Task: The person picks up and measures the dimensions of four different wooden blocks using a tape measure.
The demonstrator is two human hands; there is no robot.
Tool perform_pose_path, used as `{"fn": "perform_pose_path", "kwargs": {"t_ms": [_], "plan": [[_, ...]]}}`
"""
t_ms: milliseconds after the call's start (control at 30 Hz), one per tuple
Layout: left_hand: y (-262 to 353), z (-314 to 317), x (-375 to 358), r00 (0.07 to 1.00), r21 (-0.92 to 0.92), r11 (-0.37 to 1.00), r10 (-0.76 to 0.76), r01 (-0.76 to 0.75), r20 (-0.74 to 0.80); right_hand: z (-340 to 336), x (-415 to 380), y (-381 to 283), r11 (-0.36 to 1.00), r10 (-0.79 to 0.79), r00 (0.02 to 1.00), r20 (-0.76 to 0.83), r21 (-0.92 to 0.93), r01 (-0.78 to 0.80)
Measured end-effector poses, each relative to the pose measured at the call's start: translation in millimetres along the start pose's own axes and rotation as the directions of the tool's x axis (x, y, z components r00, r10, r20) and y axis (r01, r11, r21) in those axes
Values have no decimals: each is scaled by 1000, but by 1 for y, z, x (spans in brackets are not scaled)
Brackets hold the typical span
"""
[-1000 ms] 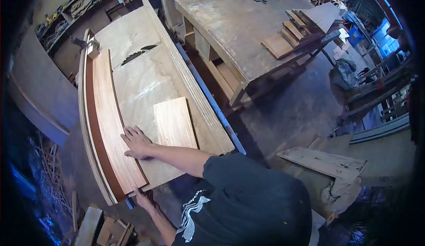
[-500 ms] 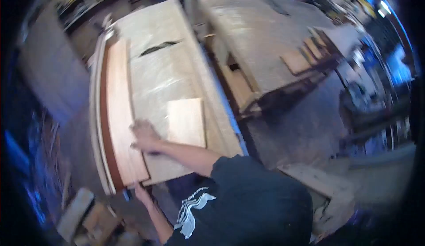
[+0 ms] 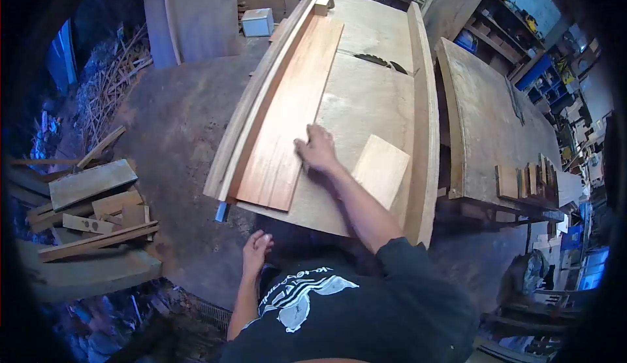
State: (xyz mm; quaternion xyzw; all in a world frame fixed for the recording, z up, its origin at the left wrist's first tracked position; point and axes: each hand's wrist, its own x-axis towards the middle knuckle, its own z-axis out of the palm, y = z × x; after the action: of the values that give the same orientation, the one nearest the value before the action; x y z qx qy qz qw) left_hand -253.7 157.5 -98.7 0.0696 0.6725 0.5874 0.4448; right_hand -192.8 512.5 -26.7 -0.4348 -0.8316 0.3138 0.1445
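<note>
A long wooden board (image 3: 287,111) lies flat on the table saw's top (image 3: 366,98), alongside the long wooden fence (image 3: 264,95) at the left. My right hand (image 3: 318,147) rests at the board's right edge, fingers spread and partly bent. Off the near end of the table, my left hand (image 3: 257,253) hangs in the air with curled fingers, holding nothing visible. A shorter wooden piece (image 3: 382,170) lies to the right of my right forearm. Farther along the top, a toothed saw blade (image 3: 381,61) sticks up through its slot, to the right of the board.
A raised wooden rail (image 3: 424,121) runs along the table's right side. Beyond it stands another worktable (image 3: 490,111) with several wood blocks (image 3: 526,177) on its near end. Scrap wood (image 3: 98,209) is piled on the floor at left. A white box (image 3: 257,22) sits farther back.
My view has swung, so the table now appears farther right. My left hand has come away from the board's near end. My right hand is still at the board's right edge.
</note>
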Motion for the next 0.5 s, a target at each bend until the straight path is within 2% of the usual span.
{"fn": "perform_pose_path", "kwargs": {"t_ms": [33,167,200,233,267,300,367,400,433,467,500], "plan": [[-7,-20,-4,999,57,998,-29,28,14,-1,15,0,996,53,998,39,76,-56],[-19,-120,-20,998,176,982,-61,60,-1,11,64,-16,948,252,952,-172,241,-208],[-26,-152,-21,998,187,981,-57,55,10,16,77,-12,945,276,934,-225,239,-222],[-37,-185,-20,998,174,984,-39,47,-47,19,86,-13,945,292,915,-279,230,-231],[-45,-216,-21,994,157,987,-24,41,-108,14,84,-28,928,355,893,-277,221,-301],[-49,-247,-22,994,149,988,-20,35,-104,7,84,-44,908,411,869,-276,209,-364],[-48,-311,-18,963,272,962,58,17,-265,11,100,-40,893,450,857,-249,119,-434],[-44,-335,-13,962,273,962,64,11,-264,18,104,-40,893,445,825,-349,107,-437],[-40,-359,-9,948,174,984,24,33,-318,13,104,-47,887,453,839,-301,57,-459],[-37,-384,-5,931,79,995,-23,55,-363,17,102,-52,880,463,821,-333,64,-470],[-27,-400,1,936,101,993,-24,64,-352,19,99,-59,872,474,800,-367,74,-483]]}}
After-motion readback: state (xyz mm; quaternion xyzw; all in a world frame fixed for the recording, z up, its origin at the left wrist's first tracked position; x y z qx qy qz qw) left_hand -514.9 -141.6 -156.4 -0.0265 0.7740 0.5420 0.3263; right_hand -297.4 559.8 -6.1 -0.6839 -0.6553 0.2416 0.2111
